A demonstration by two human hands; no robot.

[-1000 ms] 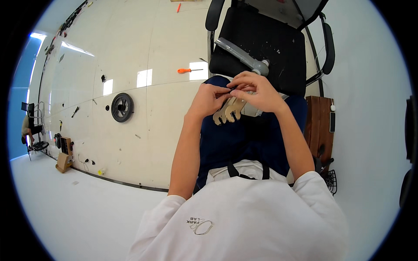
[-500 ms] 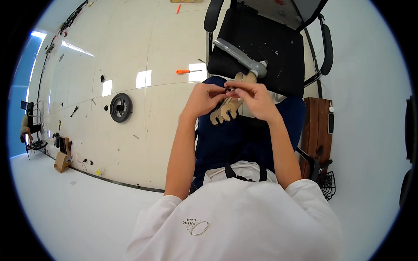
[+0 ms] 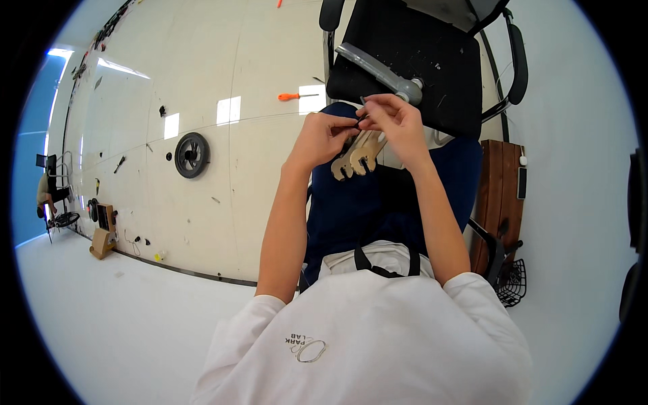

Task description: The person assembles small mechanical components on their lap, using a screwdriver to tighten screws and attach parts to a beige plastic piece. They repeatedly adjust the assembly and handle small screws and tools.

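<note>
My left hand [image 3: 320, 140] pinches a small dark piece [image 3: 360, 120], thin and too small to name, above my lap. Against it, the thumb and fingers of my right hand [image 3: 399, 127] are pressed together, with a dark tip showing beside the index finger. Just below the hands lies a gold-coloured fork [image 3: 364, 156] with two slotted ends that point toward me; my fingers partly cover it. Its far side meets a grey tube with a rounded joint [image 3: 405, 88], which rests on the black chair seat [image 3: 442, 88].
Left of the chair, an orange-handled screwdriver [image 3: 289, 96] and a black-rimmed wheel [image 3: 192, 155] lie on the shiny floor [image 3: 256, 202]. Several small parts are scattered farther left. A brown wooden box [image 3: 496, 196] and a black wire basket [image 3: 513, 283] stand at my right.
My right hand has risen and tilted, and a thin dark end now shows above its fingers. The left hand stays at the piece. The whole view has shifted slightly.
</note>
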